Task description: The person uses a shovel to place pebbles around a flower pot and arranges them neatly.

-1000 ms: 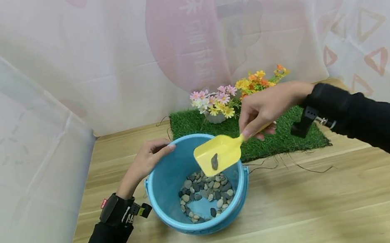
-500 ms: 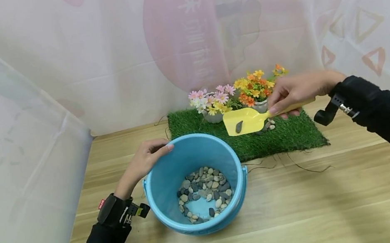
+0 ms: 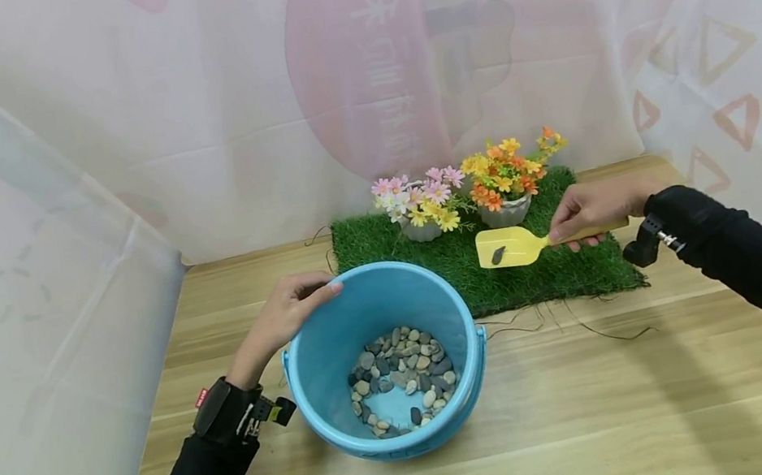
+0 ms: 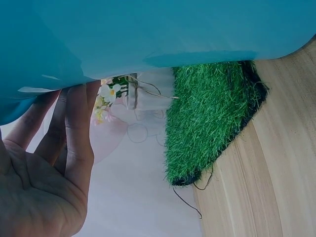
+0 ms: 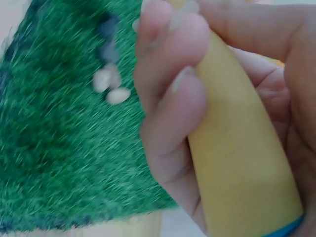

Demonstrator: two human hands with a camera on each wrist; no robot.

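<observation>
My left hand (image 3: 288,310) holds the left back rim of a blue bucket (image 3: 314,412), thumb at the rim and fingers against the outer wall in the left wrist view. Grey, dark and pale pebbles (image 3: 420,363) cover much of the bucket's bottom. Over the artificial turf mat (image 3: 425,284), my right hand (image 3: 584,209) grips a yellow shovel (image 3: 519,247) by its handle, blade pointing left. One dark pebble (image 3: 499,255) lies on the blade. In the right wrist view, the fingers wrap the yellow handle (image 5: 242,148), and several pebbles (image 5: 117,96) lie on the turf.
Two potted artificial flower arrangements stand at the back of the mat: pink and white flowers (image 3: 422,194) left, orange and yellow flowers (image 3: 500,170) right. Loose dark threads (image 3: 605,329) trail from the mat onto the wooden tabletop (image 3: 600,418). A printed white curtain (image 3: 224,129) hangs behind.
My right hand has carried the shovel and its pebble rightward from above the bucket to over the turf, lowering it lately. The left hand has stayed on the rim.
</observation>
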